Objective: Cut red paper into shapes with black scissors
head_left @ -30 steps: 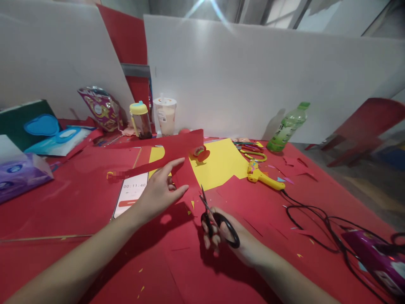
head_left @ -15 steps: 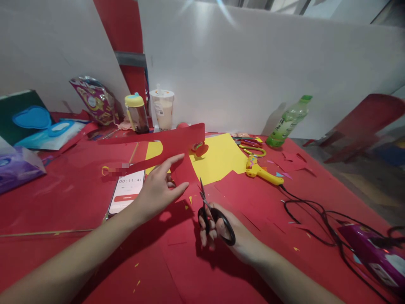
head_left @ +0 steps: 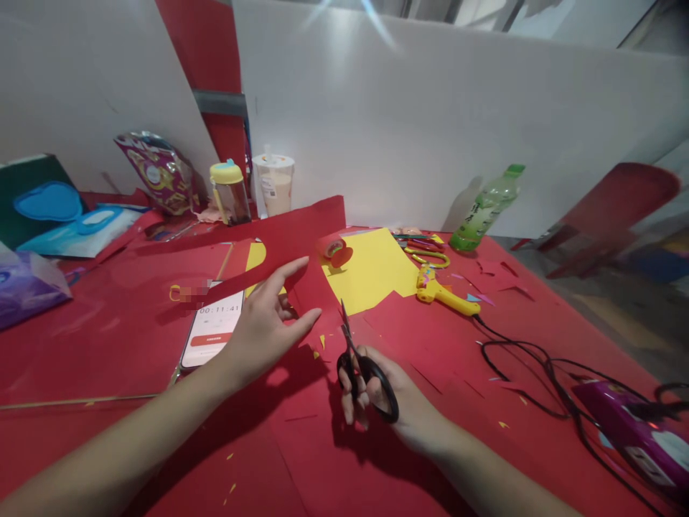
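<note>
My left hand [head_left: 268, 316] is over the phone's right edge, its thumb and index finger stretched wide apart and the other fingers bent. Just behind those fingers is a raised red paper piece [head_left: 306, 226] with a curved cut-out; whether the hidden fingers touch it I cannot tell. In my right hand [head_left: 395, 388] is a pair of black-handled scissors [head_left: 388, 403], fingers through the loops, blades pointing up and away, nearly closed. Yellow paper [head_left: 374, 269] lies beyond the blades, with a tape roll [head_left: 334, 249] and a small red paper disc [head_left: 341, 258] at its left.
The phone [head_left: 212, 339] shows a timer. A yellow glue gun [head_left: 446, 296] trails a black cord to a purple power strip [head_left: 638, 431]. A green bottle [head_left: 484, 215], a drink cup [head_left: 274, 187] and a yellow-lidded bottle [head_left: 230, 192] stand at the back. Paper scraps dot the red table.
The raised red paper's upper right corner has tilted slightly higher. Both hands keep nearly the same pose, and the scissors stay in my right hand. The whole view has shifted slightly.
</note>
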Motion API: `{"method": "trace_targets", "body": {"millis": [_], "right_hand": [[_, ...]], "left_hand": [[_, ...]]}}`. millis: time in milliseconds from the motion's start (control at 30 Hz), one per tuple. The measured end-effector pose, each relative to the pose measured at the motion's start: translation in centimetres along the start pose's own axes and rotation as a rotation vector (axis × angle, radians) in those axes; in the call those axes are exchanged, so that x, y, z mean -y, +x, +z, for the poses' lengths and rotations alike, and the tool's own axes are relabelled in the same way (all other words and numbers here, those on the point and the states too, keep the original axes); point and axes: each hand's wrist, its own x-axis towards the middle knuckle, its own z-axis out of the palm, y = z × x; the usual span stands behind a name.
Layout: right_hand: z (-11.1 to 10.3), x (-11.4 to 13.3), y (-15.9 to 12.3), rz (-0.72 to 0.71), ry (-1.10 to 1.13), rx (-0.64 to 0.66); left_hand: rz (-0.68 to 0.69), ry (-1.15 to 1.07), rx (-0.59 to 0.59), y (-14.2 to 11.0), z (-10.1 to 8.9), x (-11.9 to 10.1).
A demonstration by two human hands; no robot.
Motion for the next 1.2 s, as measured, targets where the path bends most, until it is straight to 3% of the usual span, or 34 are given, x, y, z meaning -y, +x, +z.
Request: {"method": "trace_targets", "body": {"millis": [667, 1200], "right_hand": [[0.4, -0.2, 0.0, 0.038, 0.162, 0.010], [0.1, -0.3, -0.3, -0.044, 0.140, 0.171]], "left_hand": [[-0.002, 0.011, 0.029, 0.2, -0.7, -0.5], [0.107, 0.133, 0.100, 0.2, -1.4, 0.1]]}}
